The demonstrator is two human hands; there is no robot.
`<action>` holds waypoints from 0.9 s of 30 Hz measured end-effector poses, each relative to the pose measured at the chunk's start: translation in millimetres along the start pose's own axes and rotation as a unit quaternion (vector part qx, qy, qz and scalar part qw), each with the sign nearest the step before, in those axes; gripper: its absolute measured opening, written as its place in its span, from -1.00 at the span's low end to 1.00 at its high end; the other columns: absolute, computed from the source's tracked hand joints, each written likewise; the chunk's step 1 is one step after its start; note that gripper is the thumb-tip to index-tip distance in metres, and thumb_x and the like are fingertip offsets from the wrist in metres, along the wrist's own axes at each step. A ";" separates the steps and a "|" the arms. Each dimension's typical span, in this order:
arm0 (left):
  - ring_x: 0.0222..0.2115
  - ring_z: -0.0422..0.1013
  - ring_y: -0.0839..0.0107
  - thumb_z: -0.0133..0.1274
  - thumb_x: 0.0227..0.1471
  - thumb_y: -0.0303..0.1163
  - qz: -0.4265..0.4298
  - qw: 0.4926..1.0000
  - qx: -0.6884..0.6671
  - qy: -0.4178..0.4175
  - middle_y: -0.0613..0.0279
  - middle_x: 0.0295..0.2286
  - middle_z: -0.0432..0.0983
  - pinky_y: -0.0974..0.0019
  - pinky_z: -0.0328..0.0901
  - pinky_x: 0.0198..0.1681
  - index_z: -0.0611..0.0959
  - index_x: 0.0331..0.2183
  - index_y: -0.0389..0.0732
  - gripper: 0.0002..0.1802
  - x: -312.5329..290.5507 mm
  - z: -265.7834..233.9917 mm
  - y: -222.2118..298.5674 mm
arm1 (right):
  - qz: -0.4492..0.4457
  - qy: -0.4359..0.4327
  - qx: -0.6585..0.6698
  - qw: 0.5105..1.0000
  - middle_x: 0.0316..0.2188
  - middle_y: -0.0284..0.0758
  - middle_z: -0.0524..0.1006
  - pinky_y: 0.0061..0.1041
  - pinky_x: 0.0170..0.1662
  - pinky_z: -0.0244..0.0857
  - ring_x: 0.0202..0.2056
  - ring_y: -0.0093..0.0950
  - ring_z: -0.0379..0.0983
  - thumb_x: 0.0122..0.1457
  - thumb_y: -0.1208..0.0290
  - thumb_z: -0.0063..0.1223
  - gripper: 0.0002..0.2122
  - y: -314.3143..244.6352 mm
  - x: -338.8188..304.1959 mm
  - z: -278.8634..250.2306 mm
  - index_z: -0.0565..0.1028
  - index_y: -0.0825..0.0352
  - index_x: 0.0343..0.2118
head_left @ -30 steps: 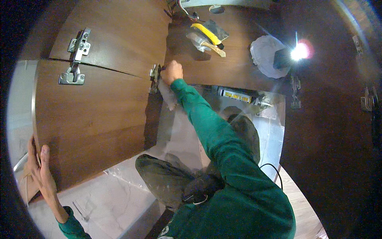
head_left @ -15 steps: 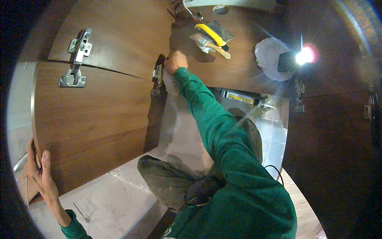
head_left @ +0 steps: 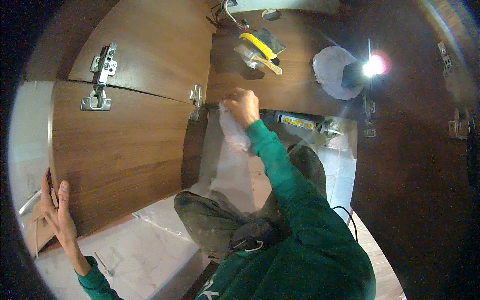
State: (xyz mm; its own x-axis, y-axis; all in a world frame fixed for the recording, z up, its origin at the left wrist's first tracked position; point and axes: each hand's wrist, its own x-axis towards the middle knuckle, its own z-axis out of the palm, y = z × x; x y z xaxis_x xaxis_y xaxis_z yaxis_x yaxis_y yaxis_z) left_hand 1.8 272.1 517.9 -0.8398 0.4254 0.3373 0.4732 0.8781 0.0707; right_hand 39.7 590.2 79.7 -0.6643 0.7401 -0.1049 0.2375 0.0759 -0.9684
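My left hand (head_left: 61, 215) grips the free edge of a brown wood-grain cabinet door (head_left: 120, 155), thumb on the inner face and the other fingers at the outer side. My right hand (head_left: 243, 106) is closed on a whitish, crumpled cloth (head_left: 234, 131) that hangs below the fist, in front of the cabinet's front edge. Left of that hand, a metal hinge (head_left: 196, 95) joins the door side to the cabinet. Another hinge (head_left: 100, 82) sits higher up, toward the door's outer edge.
On the cabinet floor lie a yellow utility knife (head_left: 260, 46), a wooden-handled brush (head_left: 270, 65) and a dark flat piece (head_left: 272, 40). A bright lamp (head_left: 372, 67) shines beside a white round object (head_left: 330, 70). A sealant tube (head_left: 298, 121) lies below the front edge; loose wires (head_left: 231, 12) hang behind.
My right hand has drawn back from the inner hinge, toward me and to the right, and the cloth now shows below it. My left hand keeps its hold on the door.
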 end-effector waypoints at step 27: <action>0.06 0.31 0.20 0.03 0.17 -0.09 -0.007 0.999 -0.051 -0.006 -0.07 0.07 0.35 0.18 0.16 0.15 0.35 0.15 -0.41 -0.30 -0.4 -1.3 -6.8 | 0.001 0.053 -0.033 0.998 -0.44 0.09 0.57 -0.16 -0.28 0.45 -0.35 0.03 0.53 -0.23 0.32 0.42 -0.68 -1.5 90.9 104.2 0.54 0.51 -0.57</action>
State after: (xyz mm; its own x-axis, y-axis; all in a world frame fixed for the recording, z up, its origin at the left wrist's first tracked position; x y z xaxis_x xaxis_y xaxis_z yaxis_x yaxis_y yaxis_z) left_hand -0.7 265.7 518.5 -0.8490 0.4170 0.3246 0.4862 0.8570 0.1708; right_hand -94.9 587.7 48.1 -0.5867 0.8060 -0.0789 0.2871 0.1158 -0.9509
